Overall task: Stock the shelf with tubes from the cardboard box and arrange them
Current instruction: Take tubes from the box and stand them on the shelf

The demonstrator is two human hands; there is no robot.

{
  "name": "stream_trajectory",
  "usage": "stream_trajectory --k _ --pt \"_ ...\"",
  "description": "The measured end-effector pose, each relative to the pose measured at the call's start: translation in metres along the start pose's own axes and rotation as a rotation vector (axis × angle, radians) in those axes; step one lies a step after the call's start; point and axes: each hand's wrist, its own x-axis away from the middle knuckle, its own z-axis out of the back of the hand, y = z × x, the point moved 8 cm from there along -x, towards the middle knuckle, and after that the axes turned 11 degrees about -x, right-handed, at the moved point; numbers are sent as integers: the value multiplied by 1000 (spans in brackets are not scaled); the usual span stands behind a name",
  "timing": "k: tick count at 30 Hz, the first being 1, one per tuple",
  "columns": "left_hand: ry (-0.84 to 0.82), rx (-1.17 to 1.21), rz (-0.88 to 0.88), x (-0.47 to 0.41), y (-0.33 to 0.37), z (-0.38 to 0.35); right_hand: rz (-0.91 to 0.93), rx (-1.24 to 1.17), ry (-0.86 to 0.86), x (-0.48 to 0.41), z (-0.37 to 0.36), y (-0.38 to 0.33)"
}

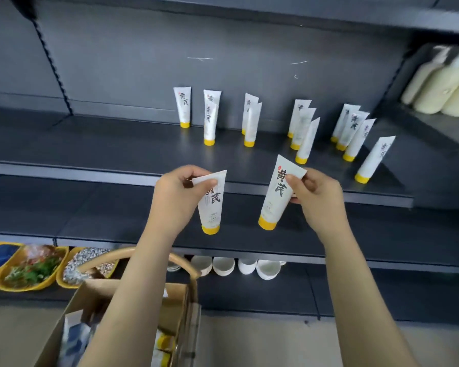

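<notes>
Holding a white tube (210,205) in your left hand (175,194) and another (277,192) in your right hand (316,192), fingers pinched on each crimped end, caps hang down, ready to stand on the shelf (143,152).

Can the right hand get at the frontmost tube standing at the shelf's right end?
Probably not yet: the right hand pinches another white, yellow-capped plastic tube, so its grip is taken. Nothing stands between it and the frontmost standing white tube, though.

Both arms reach forward, left hand (176,190) and right hand (314,193) pinching (fingers curled).
</notes>
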Motion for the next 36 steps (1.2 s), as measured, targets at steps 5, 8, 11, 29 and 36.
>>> stream_trajectory --k 5,8,11,29,36 --pt "72 12 -6 2 55 -67 26 -17 44 -26 86 2" --pt "71 -18 -12 5 75 -95 -4 -21 81 -35 122 12" --pt "80 -46 -12 2 87 -112 -20 -25 88 -45 141 21" --pt "252 -97 -81 -140 71 -138 83 121 144 -157 118 50" --pt "227 -95 -45 -222 20 -166 3 236 204 -171 91 107"
